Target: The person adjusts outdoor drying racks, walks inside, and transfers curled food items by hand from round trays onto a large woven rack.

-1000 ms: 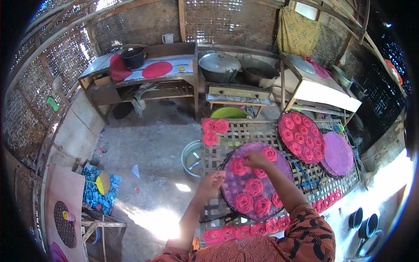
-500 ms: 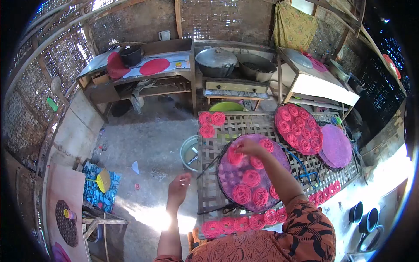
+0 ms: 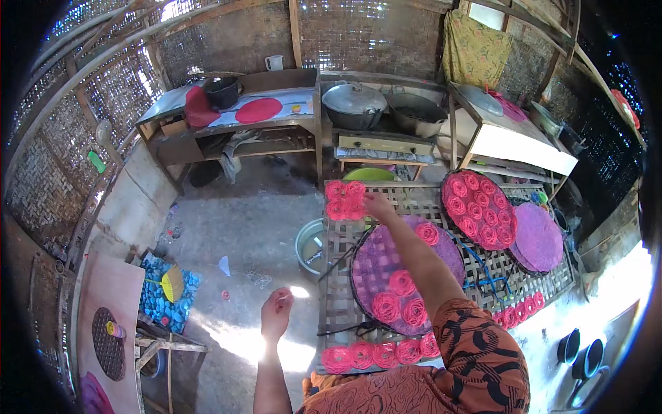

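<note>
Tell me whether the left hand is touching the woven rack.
Apart. The head view shows a strip of floor between the left hand and the left edge of the woven rack.

Fisheye edges, floor sun glare

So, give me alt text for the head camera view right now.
A person's right hand reaches to pink rosettes at the corner of a woven rack; nearby lies a round purple tray holding more, and the left hand hovers above the floor.
</note>
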{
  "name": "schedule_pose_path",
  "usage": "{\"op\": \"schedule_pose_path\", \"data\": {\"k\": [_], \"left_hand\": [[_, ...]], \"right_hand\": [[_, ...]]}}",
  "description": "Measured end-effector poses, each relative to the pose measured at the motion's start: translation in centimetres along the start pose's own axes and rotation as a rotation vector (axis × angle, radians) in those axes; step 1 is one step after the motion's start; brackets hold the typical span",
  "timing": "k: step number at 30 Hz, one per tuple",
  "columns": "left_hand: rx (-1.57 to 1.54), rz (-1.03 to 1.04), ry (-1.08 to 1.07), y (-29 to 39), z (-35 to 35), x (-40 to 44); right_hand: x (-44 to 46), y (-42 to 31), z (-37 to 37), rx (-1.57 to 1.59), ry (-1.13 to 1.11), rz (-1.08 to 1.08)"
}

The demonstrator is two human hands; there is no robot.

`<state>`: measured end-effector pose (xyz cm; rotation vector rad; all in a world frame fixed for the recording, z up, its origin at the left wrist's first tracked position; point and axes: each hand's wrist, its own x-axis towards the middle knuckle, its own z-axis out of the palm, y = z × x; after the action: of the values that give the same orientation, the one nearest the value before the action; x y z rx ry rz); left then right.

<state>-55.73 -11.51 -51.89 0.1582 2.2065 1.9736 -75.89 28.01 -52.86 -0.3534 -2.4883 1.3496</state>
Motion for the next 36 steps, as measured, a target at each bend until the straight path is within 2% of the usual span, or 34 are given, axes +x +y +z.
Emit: {"op": "schedule_pose_path", "data": {"k": [3, 7, 8, 10, 11, 13, 14, 16, 17, 19, 20, 23, 24, 25, 26, 27, 29, 30, 31, 33, 36], "left_hand": [[0.033, -0.006, -0.012, 1.3, 1.1, -0.3], [0.175, 0.011, -0.116, 3.5, 3.9, -0.1], [0.198, 0.049, -0.16, 3.5, 5.2, 0.1], [0.175, 0.081, -0.303, 3.5, 8.1, 0.4], [0.17, 0.087, -0.321, 3.5, 9.8, 0.8], [0.278, 0.275, -0.532, 3.3, 13.4, 1.9], [0.277, 0.278, -0.541, 3.2, 14.8, 2.3], [0.468, 0.54, -0.566, 3.3, 17.1, 2.8], [0.468, 0.54, -0.57, 3.5, 17.8, 2.8], [0.5, 0.644, -0.468, 3.9, 18.9, 2.7], [0.504, 0.636, -0.471, 3.7, 19.3, 2.7], [0.591, 0.537, -0.445, 3.2, 19.5, 2.1], [0.604, 0.467, -0.485, 4.1, 19.1, 1.6], [0.615, 0.402, -0.52, 4.7, 19.0, 1.6], [0.649, 0.535, -0.414, 3.2, 19.2, 1.5], [0.641, 0.542, -0.373, 3.0, 19.3, 2.0], [0.696, 0.607, -0.356, 2.2, 19.4, 1.3], [0.731, 0.742, -0.245, 2.2, 19.8, 1.3], [0.731, 0.749, -0.227, 2.5, 20.0, 1.3], [0.681, 0.573, -0.374, 2.9, 20.1, 0.9], [0.586, 0.479, -0.401, 3.1, 20.3, 0.2]], "right_hand": [[-1.1, 0.4, -4.1, 0.156, -0.041, 0.091], [-6.1, 1.1, -15.5, -0.289, 0.111, -0.138], [-7.0, 2.1, -17.5, -0.301, 0.128, -0.125], [-8.6, 5.1, -20.4, -1.16, -0.21, -0.015], [-9.3, 7.3, -20.8, -1.167, -0.199, 0.002], [-10.2, 12.7, -20.1, -1.002, -0.196, 0.058], [-10.4, 14.2, -19.6, -1.003, -0.191, 0.066], [-10.3, 15.7, -18.0, -0.932, -0.161, 0.071], [-10.0, 16.0, -17.5, -0.931, -0.16, 0.074], [-9.3, 16.3, -16.3, -0.852, -0.01, 0.082], [-9.7, 14.1, -15.5, -0.668, 0.22, 0.11], [-10.2, 9.6, -15.7, -0.468, 0.309, 0.133], [-8.7, 11.4, -15.1, -0.645, 0.345, -0.055], [-7.7, 13.2, -14.7, -0.634, 0.338, -0.063], [-7.4, 9.8, -15.7, -0.263, 0.155, 0.114], [-4.8, 7.6, -16.3, 0.091, -0.046, 0.27], [-2.0, 5.3, -14.1, 0.006, 0.025, 0.181], [-2.2, 1.1, -12.6, 0.321, 0.063, 0.151], [-1.7, -1.8, -11.5, 0.637, 0.095, 0.116], [2.3, -0.4, -8.2, 0.592, 0.095, 0.086], [6.2, 4.6, -3.6, 0.456, 0.138, 0.051]]}}
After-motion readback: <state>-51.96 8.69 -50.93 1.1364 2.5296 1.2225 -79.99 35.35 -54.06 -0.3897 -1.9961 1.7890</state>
